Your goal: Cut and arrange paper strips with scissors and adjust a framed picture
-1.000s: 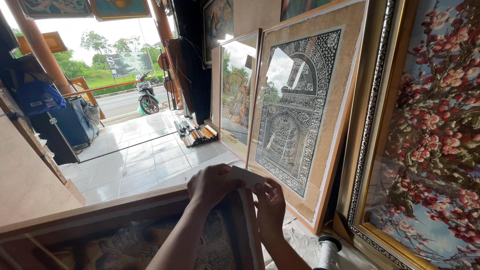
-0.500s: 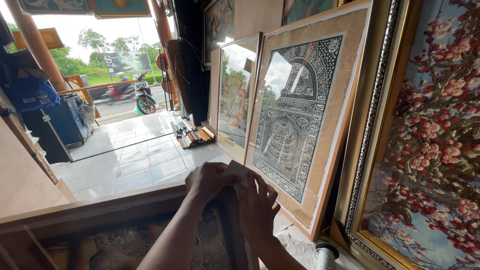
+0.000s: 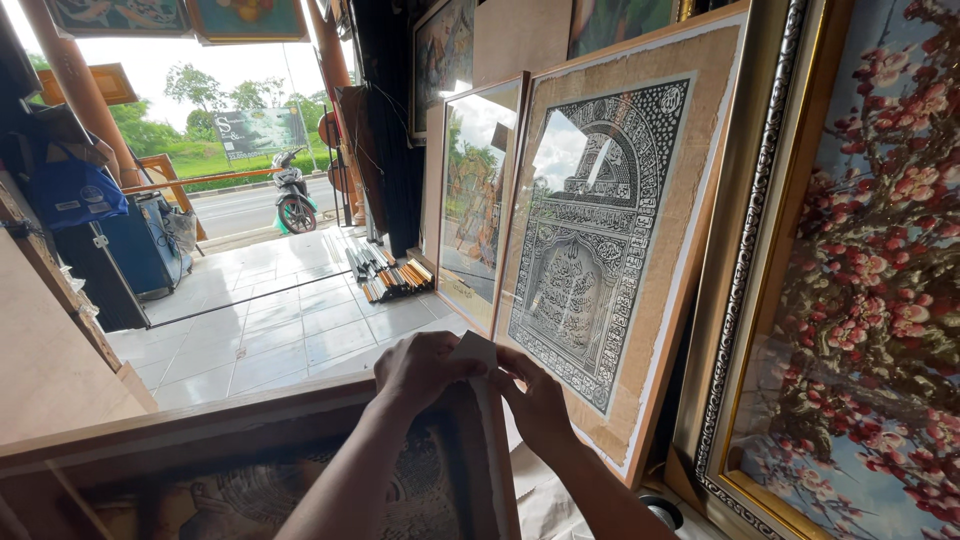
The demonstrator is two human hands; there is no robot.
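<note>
The left hand (image 3: 418, 368) and the right hand (image 3: 540, 402) met at the upper corner of a dark wooden picture frame (image 3: 200, 440) that stood tilted at the bottom of the view. Both hands were closed in a pinch on a small pale piece of paper or card (image 3: 478, 350) set over that corner, the left fingers curled over its near edge, the right fingers pressed against its far side. The two forearms reached up from the lower edge of the picture.

Inside the dark frame a brownish carved or embossed picture (image 3: 260, 500) showed dimly behind glass. Just beyond the hands a large calligraphy artwork in a light wooden frame (image 3: 610, 250) leaned upright, its black and white ornamental pattern set on a tan mat. To its left a smaller framed painting (image 3: 470, 205) leaned behind glass that mirrored sky and trees. At the right edge stood a large painting of pink blossoms in an ornate gilded frame (image 3: 870, 300).

Farther out, a white tiled floor (image 3: 270, 320) ran toward an open shopfront. A bundle of frame mouldings (image 3: 390, 275) lay on the tiles. A parked scooter (image 3: 294, 200) stood by the road outside, with green trees beyond. A blue bag (image 3: 75, 195) hung at the left.
</note>
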